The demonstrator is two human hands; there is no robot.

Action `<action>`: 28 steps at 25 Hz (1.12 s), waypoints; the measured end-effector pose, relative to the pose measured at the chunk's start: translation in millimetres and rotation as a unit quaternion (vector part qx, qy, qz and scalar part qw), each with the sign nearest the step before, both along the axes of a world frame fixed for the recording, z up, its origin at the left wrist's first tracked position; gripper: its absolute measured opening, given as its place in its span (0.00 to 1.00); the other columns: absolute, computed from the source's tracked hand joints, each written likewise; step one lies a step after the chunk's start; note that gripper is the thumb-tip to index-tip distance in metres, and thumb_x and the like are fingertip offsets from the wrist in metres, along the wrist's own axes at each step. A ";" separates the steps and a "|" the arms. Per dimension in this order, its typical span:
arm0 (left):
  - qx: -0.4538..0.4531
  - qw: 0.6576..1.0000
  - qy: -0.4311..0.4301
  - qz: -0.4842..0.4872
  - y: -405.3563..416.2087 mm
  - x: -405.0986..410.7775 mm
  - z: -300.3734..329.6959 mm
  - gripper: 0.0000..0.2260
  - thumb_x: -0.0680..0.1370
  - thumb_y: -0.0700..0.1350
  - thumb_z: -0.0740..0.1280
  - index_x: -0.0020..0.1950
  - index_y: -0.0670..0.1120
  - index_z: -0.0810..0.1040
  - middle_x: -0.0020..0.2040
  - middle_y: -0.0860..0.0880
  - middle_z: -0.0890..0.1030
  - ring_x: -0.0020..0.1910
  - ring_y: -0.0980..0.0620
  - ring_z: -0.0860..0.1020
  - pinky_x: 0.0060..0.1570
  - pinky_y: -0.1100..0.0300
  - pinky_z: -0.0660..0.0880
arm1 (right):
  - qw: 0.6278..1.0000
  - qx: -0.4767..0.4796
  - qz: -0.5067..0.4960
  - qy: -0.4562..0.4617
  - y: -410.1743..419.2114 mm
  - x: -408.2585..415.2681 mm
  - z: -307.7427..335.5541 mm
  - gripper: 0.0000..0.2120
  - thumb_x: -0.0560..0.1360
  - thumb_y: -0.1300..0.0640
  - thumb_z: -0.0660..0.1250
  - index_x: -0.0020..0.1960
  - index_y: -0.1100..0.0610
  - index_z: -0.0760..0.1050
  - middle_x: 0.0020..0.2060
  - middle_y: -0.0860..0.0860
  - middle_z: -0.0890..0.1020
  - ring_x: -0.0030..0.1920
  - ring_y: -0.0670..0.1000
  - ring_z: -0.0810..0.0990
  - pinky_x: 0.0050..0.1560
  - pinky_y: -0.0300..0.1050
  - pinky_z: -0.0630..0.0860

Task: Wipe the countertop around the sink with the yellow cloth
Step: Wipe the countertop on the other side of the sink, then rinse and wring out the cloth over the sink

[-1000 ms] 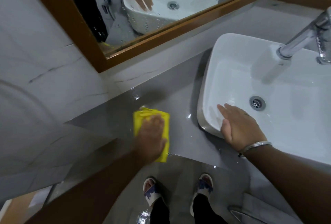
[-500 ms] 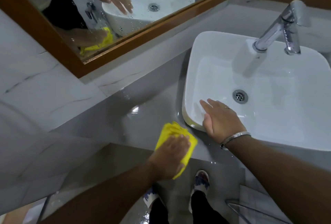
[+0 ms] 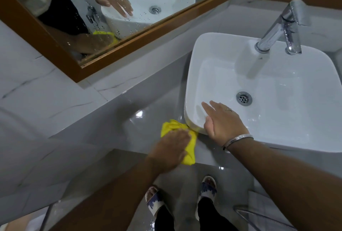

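Observation:
A yellow cloth (image 3: pixel 190 143) lies bunched on the glossy grey countertop (image 3: pixel 111 125), pressed against the front left corner of the white vessel sink (image 3: pixel 209 45). My left hand (image 3: pixel 170 149) lies flat on top of the cloth and presses it down near the counter's front edge. My right hand (image 3: pixel 222 121) rests with fingers spread on the sink's front left rim, fingertips inside the basin. It holds nothing and wears a ring and a metal bangle.
A chrome faucet (image 3: pixel 281 27) stands at the back of the sink above the drain (image 3: pixel 244 98). A wood-framed mirror (image 3: pixel 129 40) runs along the back wall, speckled with drops. Marble-look tile walls the left. My sandalled feet (image 3: pixel 207 186) stand on the wet floor below.
My left hand has slid the cloth rightward along the counter from its open left part up to the sink's corner. My right hand has stayed on the sink rim.

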State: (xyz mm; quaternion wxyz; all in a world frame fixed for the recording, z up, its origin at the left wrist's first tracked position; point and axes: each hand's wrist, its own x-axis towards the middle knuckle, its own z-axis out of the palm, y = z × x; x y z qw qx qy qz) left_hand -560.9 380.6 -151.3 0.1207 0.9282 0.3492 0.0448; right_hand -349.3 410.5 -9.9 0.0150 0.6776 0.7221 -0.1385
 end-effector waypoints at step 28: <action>-0.156 0.851 0.052 0.498 11.2 -15.3 48.0 0.33 0.77 0.55 0.61 0.78 0.41 0.56 0.79 0.41 0.56 0.77 0.40 0.57 0.72 0.41 0.57 | 0.971 0.215 0.091 0.047 -29.4 -32.2 2.0 0.23 0.70 0.56 0.57 0.65 0.56 0.70 0.63 0.58 0.76 0.60 0.58 0.73 0.58 0.54 0.70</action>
